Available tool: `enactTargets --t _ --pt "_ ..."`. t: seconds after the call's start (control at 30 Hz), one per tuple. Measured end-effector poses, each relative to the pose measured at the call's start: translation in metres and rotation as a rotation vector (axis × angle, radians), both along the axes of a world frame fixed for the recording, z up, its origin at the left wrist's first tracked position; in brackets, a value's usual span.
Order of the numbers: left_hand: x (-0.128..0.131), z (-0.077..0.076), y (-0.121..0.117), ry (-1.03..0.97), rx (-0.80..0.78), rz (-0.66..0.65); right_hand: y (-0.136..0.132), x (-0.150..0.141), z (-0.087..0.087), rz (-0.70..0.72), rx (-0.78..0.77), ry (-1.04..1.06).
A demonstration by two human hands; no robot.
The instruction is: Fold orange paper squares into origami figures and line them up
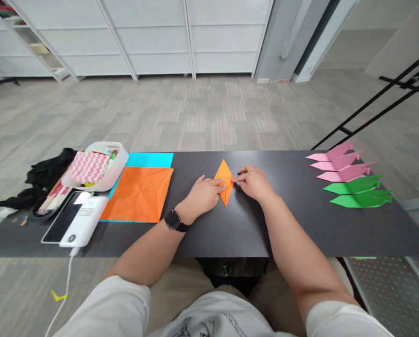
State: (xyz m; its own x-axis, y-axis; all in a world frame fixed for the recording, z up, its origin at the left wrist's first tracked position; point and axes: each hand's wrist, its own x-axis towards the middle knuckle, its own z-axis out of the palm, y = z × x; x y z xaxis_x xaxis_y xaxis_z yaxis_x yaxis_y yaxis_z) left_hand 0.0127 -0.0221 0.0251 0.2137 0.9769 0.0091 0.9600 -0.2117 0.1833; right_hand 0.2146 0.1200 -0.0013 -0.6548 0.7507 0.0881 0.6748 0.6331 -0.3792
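An orange paper folded into a narrow diamond (pixel 224 171) lies on the dark table, one point toward me and one away. My left hand (pixel 205 194) rests on its left side, fingers stretched out and pressing the paper flat. At the paper's right corner is my right hand (pixel 253 181), its thumb and index finger close together at the edge. The other fingers of that hand are curled. Whether a paper layer sits between the right fingertips is too small to make out clearly.
Left of me are orange sheets (pixel 139 194) over blue paper (pixel 151 160), a white basket (pixel 120 164), a phone (pixel 60 220), a white power bank (pixel 84 222) with a cable, and black cloth (pixel 51 171). Pink (pixel 346 174) and green folded paper birds (pixel 360 200) line the right side.
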Motion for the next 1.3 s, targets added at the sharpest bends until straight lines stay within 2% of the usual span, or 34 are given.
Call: enactTargets --t 0.13,0.33,0.47,0.73,0.9,1.07,1.3 --pt "-0.001 0.001 -0.002 -0.026 -0.013 -0.01 0.001 0.001 -0.001 0.01 0.024 0.032" --pt "-0.001 0.0 -0.003 -0.03 0.009 -0.015 -0.003 -0.005 -0.001 0.11 0.048 0.079" --pt "-0.004 -0.001 0.001 -0.042 0.022 -0.004 -0.001 -0.005 -0.004 0.06 0.006 0.069" --pt "-0.016 0.001 0.007 -0.052 0.111 0.22 0.002 -0.004 -0.006 0.01 -0.013 0.074" --pt "-0.019 0.0 0.011 -0.158 0.293 0.345 -0.002 -0.003 0.001 0.081 -0.013 0.072" --pt "-0.02 -0.008 0.015 -0.225 0.239 0.283 -0.006 -0.005 0.005 0.104 -0.017 0.08" --pt "-0.021 -0.018 0.017 -0.253 0.211 0.204 -0.008 -0.016 -0.001 0.03 -0.01 0.117"
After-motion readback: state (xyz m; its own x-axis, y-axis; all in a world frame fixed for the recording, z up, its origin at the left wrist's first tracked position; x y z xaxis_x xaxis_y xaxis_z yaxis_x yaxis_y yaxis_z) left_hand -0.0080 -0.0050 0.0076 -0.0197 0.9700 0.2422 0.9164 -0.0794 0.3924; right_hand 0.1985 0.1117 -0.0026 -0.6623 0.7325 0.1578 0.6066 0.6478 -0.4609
